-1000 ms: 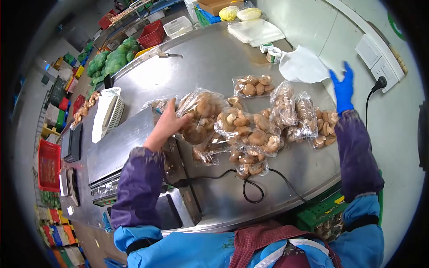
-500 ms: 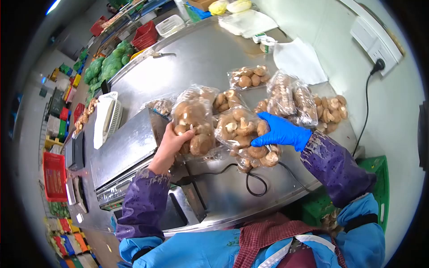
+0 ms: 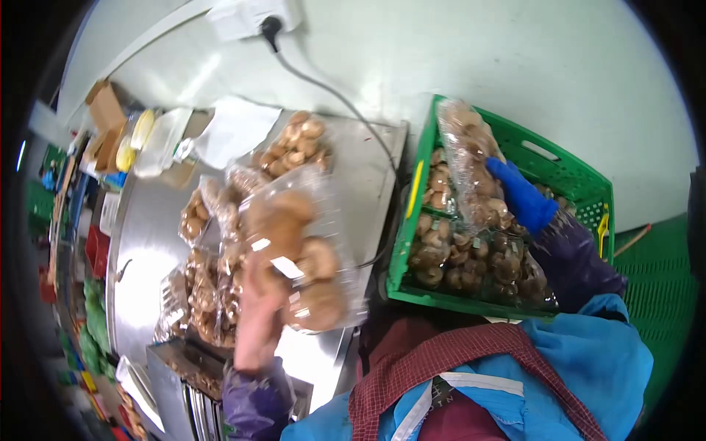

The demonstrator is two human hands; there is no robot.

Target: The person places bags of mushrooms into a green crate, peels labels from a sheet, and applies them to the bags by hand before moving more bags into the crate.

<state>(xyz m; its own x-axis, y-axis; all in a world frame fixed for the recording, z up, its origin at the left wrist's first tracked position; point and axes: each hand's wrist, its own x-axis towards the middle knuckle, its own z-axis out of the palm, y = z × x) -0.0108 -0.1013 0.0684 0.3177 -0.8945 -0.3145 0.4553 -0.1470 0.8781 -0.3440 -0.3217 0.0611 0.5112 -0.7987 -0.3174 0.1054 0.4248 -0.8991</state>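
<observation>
My bare left hand (image 3: pixel 259 312) is closed on a clear plastic pack of shiitake mushrooms (image 3: pixel 320 305), raised over the steel table and blurred by motion. In a blue glove, my right hand (image 3: pixel 518 197) grips the side of a long clear bag of mushrooms (image 3: pixel 471 151). That bag lies slanted over other packs inside the green crate (image 3: pixel 570 169). Several wrapped mushroom packs (image 3: pixel 467 268) fill the near part of the crate. My glove hides part of the long bag's right edge.
More bagged mushrooms (image 3: pixel 202 283) and a pile of loose ones (image 3: pixel 298 143) lie on the steel table (image 3: pixel 147 220). A black power cord (image 3: pixel 331 92) hangs from the wall socket between table and crate. White sheets (image 3: pixel 235 132) lie at the back.
The view has swung right to the crate. My right hand has moved from the mushrooms on the table into the crate, onto a long bag. My left hand has lifted its pack.
</observation>
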